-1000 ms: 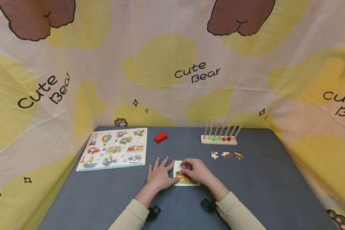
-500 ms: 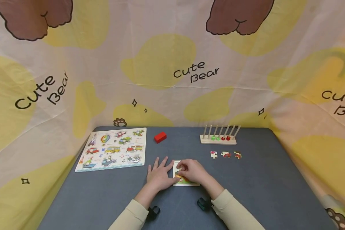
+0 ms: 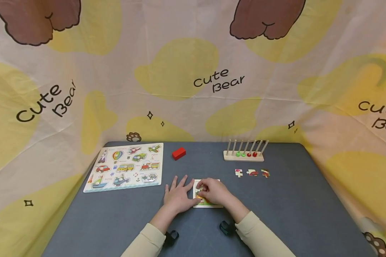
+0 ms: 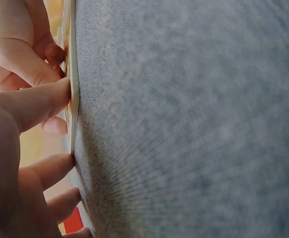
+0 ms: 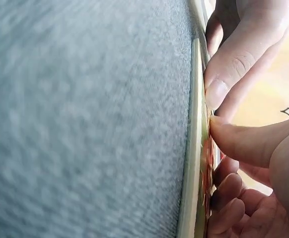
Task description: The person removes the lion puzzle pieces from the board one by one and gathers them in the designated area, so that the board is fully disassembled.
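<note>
A small jigsaw board (image 3: 209, 206) with a pale rim and a colourful picture lies flat on the table in front of the person. My left hand (image 3: 178, 198) rests at its left side with fingers spread; the thumb lies over the near left corner and the index fingertip touches the rim's far left corner. Over the board, my right hand (image 3: 217, 191) has its fingers curled and pinches at a puzzle piece, mostly hidden under the hand. In the right wrist view, the right thumb (image 5: 234, 139) presses down on the picture, close by the left thumb (image 5: 224, 87).
Three loose puzzle pieces (image 3: 252, 172) lie in a row at the right, before a wooden peg stand (image 3: 243, 157) with green and red beads. At the back are a red block (image 3: 178, 154) and a large vehicle puzzle board (image 3: 125, 167). A printed cloth (image 3: 193, 117) hangs behind the table.
My right hand has shifted slightly left and down over the board, its thumb and index finger now nearer the left rim. My left hand stays in place.
</note>
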`<state>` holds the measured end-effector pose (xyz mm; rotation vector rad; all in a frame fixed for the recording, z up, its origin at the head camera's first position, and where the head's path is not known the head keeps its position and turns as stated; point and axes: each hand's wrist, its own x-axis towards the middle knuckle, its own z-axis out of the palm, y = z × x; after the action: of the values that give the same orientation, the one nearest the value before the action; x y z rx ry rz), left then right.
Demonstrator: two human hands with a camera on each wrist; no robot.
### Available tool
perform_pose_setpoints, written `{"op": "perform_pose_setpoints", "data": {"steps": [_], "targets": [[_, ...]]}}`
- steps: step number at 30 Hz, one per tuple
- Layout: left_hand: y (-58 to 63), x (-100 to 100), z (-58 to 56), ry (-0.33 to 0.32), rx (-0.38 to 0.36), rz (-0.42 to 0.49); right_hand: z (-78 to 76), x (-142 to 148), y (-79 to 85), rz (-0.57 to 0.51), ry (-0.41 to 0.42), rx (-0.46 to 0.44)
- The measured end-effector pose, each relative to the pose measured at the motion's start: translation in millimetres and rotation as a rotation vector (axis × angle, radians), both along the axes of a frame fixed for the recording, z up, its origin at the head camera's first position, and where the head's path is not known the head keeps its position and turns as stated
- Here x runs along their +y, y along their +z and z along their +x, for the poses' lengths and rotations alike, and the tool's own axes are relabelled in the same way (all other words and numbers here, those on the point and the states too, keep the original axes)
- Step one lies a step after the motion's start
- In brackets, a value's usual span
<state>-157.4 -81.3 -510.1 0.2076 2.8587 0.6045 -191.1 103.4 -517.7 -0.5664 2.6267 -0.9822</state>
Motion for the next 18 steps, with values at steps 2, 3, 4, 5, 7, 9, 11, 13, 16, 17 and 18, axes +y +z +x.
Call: {"op": "perform_pose_setpoints", "data": {"steps": [2, 3, 4, 5, 7, 9, 11, 13, 16, 17, 18], "targets": [[0.0, -0.1, 0.0, -0.001, 0.002, 0.002, 0.8, -0.9, 0.4, -0.006, -0.003, -0.002], [0.0, -0.2, 0.0, -0.001, 0.002, 0.005, 1.2, -1.2, 0.5, -0.008, -0.005, 0.0], [0.1, -0.2, 0.0, -0.002, 0.001, 0.006, 1.5, -1.4, 0.3, -0.011, -0.007, -0.002], [0.1, -0.1, 0.0, -0.002, -0.001, 0.006, 1.7, -1.6, 0.2, -0.016, -0.009, -0.004], [0.0, -0.1, -0.1, 0.0, -0.005, 0.007, 1.5, -1.6, -0.2, -0.025, -0.02, -0.015], [-0.1, 0.0, -0.3, 0.002, -0.009, 0.004, 1.0, -1.1, -0.7, -0.03, -0.03, -0.029], [-0.3, 0.2, -0.7, 0.003, -0.011, 0.0, 0.2, -0.2, -1.2, -0.04, -0.034, -0.038], [-0.5, 0.6, -0.9, 0.003, -0.012, -0.006, -0.6, 1.1, -1.8, -0.047, -0.034, -0.041], [-1.3, 0.9, -1.4, 0.002, -0.011, -0.012, -1.8, 3.8, -1.9, -0.056, -0.023, -0.031], [-1.6, 1.0, -1.7, 0.002, -0.011, -0.013, -2.3, 4.9, -2.0, -0.067, -0.017, -0.026], [-1.9, 1.1, -1.9, 0.002, -0.01, -0.014, -2.7, 6.1, -2.1, -0.081, -0.013, -0.027]]}}
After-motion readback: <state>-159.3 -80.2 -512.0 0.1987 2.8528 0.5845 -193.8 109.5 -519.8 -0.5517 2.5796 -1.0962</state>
